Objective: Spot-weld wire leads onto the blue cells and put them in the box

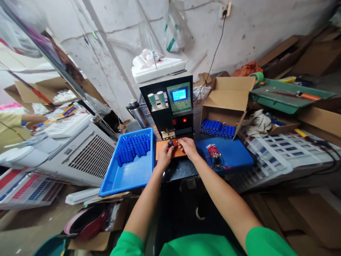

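Note:
My left hand (165, 155) is closed on a blue cylindrical battery cell (170, 143), held end-up over the orange board (160, 146). The fingers of my right hand (188, 147) are pinched together just right of the cell; whatever is between them is too small to make out. Right behind both hands stands a black spot welder (151, 122) with a lit blue screen (179, 94), its electrode tips (167, 133) close to the cell. Several blue cells (133, 147) stand in a blue tray (125, 185) on the left. To the right, a bundle of red and black wires (214, 154) lies on a blue mat (239, 156).
An open cardboard box (226, 94) holds more blue cells (218, 128) at the back right. A steel flask (137, 113) stands behind the tray. A grey slatted appliance (90, 153) is at the left, white plastic crates (277, 156) at the right. Another person's arm (32, 118) shows far left.

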Demonstrator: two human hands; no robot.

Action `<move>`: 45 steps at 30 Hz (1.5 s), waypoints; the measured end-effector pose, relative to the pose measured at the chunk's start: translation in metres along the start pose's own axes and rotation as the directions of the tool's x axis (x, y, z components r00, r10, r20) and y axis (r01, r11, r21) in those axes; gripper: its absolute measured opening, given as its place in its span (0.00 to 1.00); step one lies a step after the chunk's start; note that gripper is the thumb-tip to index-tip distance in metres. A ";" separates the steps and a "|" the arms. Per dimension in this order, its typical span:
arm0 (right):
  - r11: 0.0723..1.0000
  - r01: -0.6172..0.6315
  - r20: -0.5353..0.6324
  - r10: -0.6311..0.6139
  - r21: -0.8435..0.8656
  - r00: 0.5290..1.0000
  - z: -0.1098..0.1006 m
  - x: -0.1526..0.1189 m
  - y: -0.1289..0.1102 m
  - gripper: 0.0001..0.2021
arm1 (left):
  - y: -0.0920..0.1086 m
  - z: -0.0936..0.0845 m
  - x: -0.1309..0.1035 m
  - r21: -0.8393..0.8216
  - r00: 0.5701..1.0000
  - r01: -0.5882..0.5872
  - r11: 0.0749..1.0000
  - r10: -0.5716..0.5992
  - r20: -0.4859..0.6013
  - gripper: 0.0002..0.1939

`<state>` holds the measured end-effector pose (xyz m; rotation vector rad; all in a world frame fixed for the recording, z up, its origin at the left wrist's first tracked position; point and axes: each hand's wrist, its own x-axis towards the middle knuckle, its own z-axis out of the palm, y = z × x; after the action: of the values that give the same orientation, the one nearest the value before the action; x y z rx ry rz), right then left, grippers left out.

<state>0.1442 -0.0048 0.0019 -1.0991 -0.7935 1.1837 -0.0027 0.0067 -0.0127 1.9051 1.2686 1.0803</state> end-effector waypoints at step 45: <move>0.991 0.057 -0.052 -0.064 -0.124 0.997 0.027 0.006 0.011 0.10 | 0.001 0.001 -0.003 0.271 1.000 -0.001 0.963 0.010 -0.030 0.09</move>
<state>0.1176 0.0071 -0.0005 -1.1959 -0.8597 1.0607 -0.0015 0.0035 -0.0134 2.0989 1.4937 0.9820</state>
